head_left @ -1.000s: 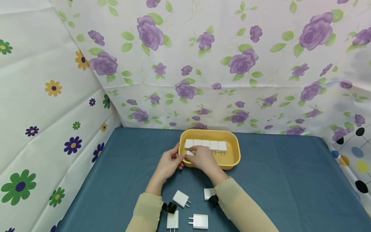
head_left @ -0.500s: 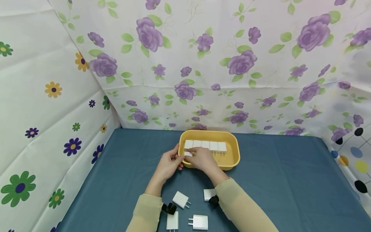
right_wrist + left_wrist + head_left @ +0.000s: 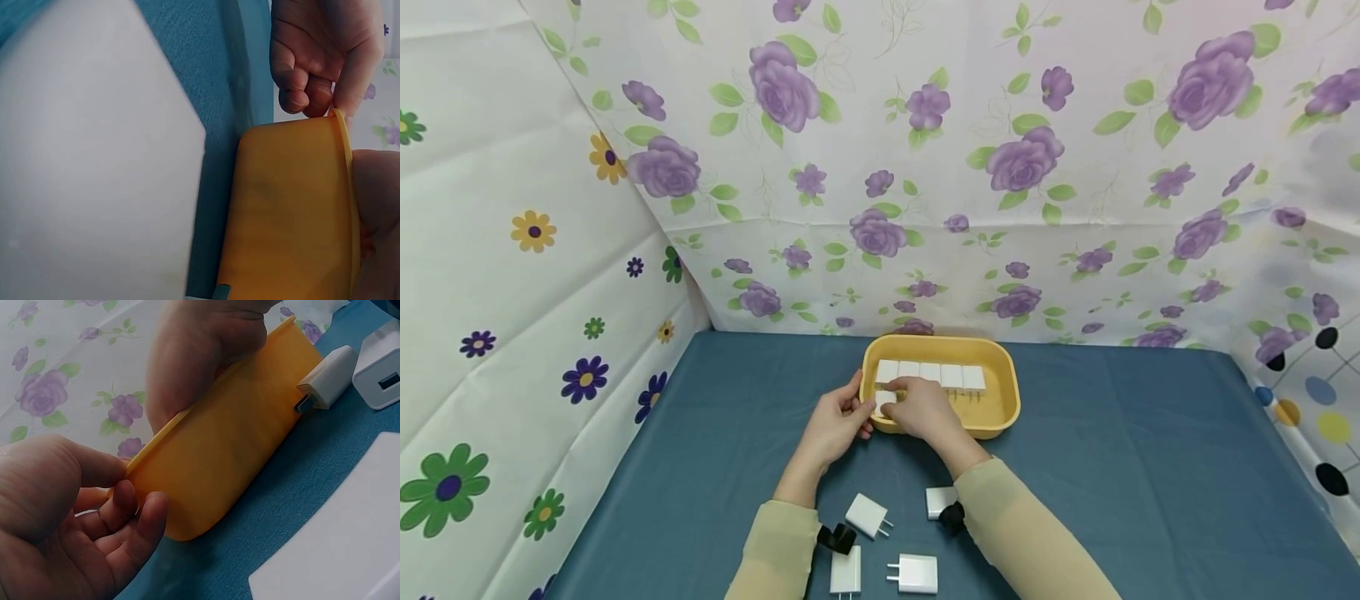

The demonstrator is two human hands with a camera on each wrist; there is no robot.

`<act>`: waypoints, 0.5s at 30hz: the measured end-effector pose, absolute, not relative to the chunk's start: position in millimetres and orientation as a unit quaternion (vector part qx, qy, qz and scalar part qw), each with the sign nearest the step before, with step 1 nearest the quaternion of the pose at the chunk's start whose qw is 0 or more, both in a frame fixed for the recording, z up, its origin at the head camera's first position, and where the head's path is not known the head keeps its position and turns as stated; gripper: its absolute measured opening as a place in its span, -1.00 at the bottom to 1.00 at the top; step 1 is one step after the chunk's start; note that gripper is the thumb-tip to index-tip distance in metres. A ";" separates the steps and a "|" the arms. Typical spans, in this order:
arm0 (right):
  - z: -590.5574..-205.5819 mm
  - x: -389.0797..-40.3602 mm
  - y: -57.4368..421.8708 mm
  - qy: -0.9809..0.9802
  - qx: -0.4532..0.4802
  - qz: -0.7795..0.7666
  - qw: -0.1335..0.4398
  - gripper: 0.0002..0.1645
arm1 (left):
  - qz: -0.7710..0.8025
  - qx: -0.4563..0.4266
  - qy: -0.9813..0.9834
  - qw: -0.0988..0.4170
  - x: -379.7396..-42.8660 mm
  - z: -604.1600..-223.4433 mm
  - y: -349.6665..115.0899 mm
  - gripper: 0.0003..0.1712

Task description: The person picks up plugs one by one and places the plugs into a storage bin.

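A yellow plastic basin stands near the table's back edge. Along its back side lies a row of several white USB charger plugs, prongs toward me. My left hand pinches the rim at the front left corner between thumb and fingers, as the left wrist view also shows. Reaching over the front wall, my right hand holds another white charger plug in the basin's front left corner. In both wrist views the basin wall hides the right fingertips and that plug.
Several more white charger plugs lie on the blue tablecloth between my forearms, such as one charger at the front. A black wrist strap piece sits by the left sleeve. Flowered sheets hang behind and beside the table.
The charger plug under my right hand has gone down and shifted slightly left, with more of its white face now showing. My left hand stays at the rim.
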State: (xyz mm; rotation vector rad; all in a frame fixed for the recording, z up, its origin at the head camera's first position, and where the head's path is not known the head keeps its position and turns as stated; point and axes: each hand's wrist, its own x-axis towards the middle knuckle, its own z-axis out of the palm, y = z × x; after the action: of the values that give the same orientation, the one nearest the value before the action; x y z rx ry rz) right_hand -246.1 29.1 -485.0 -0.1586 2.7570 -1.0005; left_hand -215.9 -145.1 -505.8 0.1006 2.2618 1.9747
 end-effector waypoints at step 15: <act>-484.3 -247.0 30.5 0.930 -0.051 -0.347 0.106 -0.55 | 0.657 0.036 0.750 0.065 -216.4 -507.7 -145.5 -0.20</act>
State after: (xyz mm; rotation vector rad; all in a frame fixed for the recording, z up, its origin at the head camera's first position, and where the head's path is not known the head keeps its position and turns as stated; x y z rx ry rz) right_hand -247.0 30.5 -484.3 -0.1514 2.7411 -1.0221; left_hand -216.4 -145.5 -507.7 0.1080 2.2630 1.9839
